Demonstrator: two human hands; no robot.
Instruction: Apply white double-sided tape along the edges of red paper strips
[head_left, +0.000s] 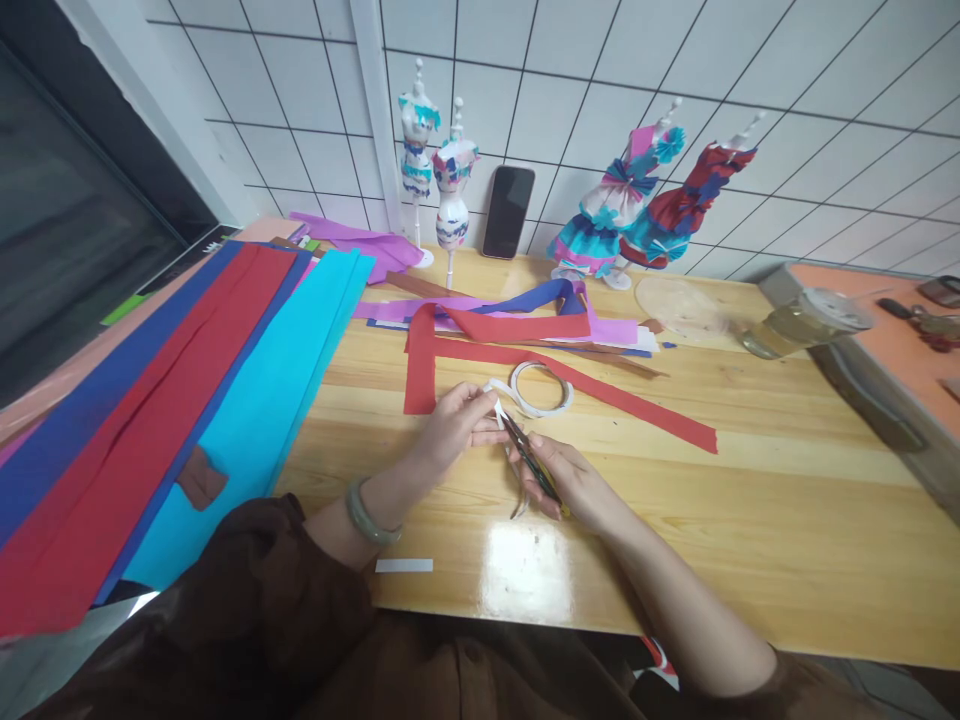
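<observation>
Between its thumb and fingers my left hand [454,425] pinches the loose end of a white tape strip [499,405]. My right hand [566,475] grips a pair of dark scissors [532,458], whose blades point up and left and meet the tape near my left fingertips. Just beyond both hands, the roll of double-sided tape [541,412] lies flat on the table. Red crepe paper strips [645,400] run behind and beside the roll. Close to the table's front edge rests a short white strip [404,566].
Wide crepe paper sheets [247,400] cover the left side. Two bare-topped mini mannequins [452,195], a phone [508,212] and two dressed mannequins [630,205] stand along the tiled wall. A lidded cup [799,325] is at right beside an orange-topped box [847,280].
</observation>
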